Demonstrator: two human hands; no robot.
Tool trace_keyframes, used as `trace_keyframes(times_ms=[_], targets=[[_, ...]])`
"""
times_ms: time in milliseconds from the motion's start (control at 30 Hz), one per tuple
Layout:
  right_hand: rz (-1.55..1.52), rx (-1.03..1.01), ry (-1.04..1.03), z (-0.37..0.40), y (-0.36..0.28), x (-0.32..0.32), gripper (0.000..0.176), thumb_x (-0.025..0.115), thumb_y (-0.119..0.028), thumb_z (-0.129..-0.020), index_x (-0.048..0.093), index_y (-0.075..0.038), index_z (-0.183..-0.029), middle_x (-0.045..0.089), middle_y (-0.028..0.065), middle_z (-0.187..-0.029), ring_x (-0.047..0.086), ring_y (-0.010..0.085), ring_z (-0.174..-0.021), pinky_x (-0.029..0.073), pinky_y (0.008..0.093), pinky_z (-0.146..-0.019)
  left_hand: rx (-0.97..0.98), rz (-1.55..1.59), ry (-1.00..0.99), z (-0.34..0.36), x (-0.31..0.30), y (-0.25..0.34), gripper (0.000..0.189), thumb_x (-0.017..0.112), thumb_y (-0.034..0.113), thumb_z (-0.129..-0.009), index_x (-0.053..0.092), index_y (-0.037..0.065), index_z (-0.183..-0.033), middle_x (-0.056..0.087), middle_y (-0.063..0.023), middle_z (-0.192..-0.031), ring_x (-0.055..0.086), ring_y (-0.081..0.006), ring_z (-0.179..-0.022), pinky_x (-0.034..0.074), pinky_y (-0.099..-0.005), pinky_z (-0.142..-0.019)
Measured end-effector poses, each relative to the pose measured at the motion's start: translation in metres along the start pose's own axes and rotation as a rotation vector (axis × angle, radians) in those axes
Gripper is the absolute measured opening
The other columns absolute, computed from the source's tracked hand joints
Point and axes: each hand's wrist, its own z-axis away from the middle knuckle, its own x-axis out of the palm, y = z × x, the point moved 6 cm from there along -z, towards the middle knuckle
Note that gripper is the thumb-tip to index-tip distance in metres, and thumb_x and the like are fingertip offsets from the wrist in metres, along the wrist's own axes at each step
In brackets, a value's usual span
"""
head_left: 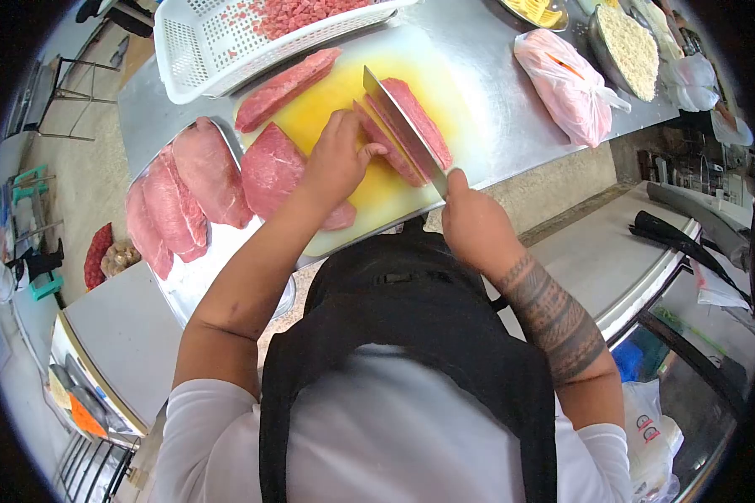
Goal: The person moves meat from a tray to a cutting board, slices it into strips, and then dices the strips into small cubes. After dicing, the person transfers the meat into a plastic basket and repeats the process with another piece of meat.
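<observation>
My right hand point(471, 214) is wrapped round the handle of a large knife point(407, 134). The blade stands in a piece of red meat point(415, 113), with slices on its left side. My left hand point(341, 155) rests beside the cut slices point(387, 142), its fingertips at their upper left edge and the thumb stretched toward them; it touches the meat without wrapping round it. Under the meat lies a yellow-stained cutting board point(457, 80). A thick chunk of meat point(273, 168) lies left of my left hand, and a long strip point(287, 88) lies above it.
A white perforated basket point(184, 63) holds diced meat at the top left. Large meat pieces point(205, 172) lie on a tray at the left. To the right on the metal table point(499, 101) are a tied plastic bag point(562, 88) and a bowl of pale crumbs point(629, 54).
</observation>
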Motion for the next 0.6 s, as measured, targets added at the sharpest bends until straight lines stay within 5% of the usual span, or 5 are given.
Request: trace_keyframes(times_ms=[167, 267, 500, 600], targets=[[-0.017, -0.030, -0.022, 0.036, -0.015, -0.009, 0.013, 0.050, -0.005, -0.095, 0.047, 0.001, -0.105, 0.069, 0.0272, -0.077, 0.069, 0.0490, -0.074, 0.055, 0.0599, -0.068, -0.013, -0.001, -0.032, -0.001, 0.002, 0.000, 0.052, 0.082, 0.019, -0.086, 0.057, -0.003, -0.126, 0.062, -0.0231, -0.121, 0.061, -0.0437, -0.115, 0.051, -0.0480, -0.100], [-0.018, -0.064, -0.037, 0.039, -0.018, -0.002, 0.014, 0.049, -0.005, -0.096, 0.047, 0.002, -0.108, 0.069, 0.0271, -0.076, 0.069, 0.0487, -0.074, 0.055, 0.0593, -0.068, 0.049, -0.001, 0.017, -0.001, -0.001, 0.002, 0.046, 0.079, 0.022, -0.089, 0.057, -0.002, -0.122, 0.061, -0.0209, -0.117, 0.061, -0.0438, -0.110, 0.052, -0.0510, -0.092], [-0.040, -0.035, -0.053, 0.009, -0.038, 0.003, 0.026, 0.047, -0.007, -0.098, 0.048, 0.007, -0.120, 0.070, 0.0281, -0.080, 0.072, 0.0479, -0.079, 0.057, 0.0579, -0.070, 0.025, -0.011, 0.053, 0.000, 0.005, -0.005, 0.049, 0.078, 0.020, -0.090, 0.057, 0.000, -0.129, 0.061, -0.0225, -0.119, 0.061, -0.0459, -0.113, 0.052, -0.0512, -0.095], [-0.040, -0.009, -0.033, -0.024, -0.047, -0.002, 0.020, 0.049, -0.005, -0.096, 0.047, 0.005, -0.113, 0.067, 0.0291, -0.077, 0.069, 0.0500, -0.076, 0.054, 0.0598, -0.069, 0.029, 0.001, 0.033, -0.003, 0.004, -0.007, 0.053, 0.080, 0.022, -0.088, 0.055, -0.001, -0.129, 0.060, -0.0232, -0.120, 0.060, -0.0465, -0.112, 0.052, -0.0513, -0.095]])
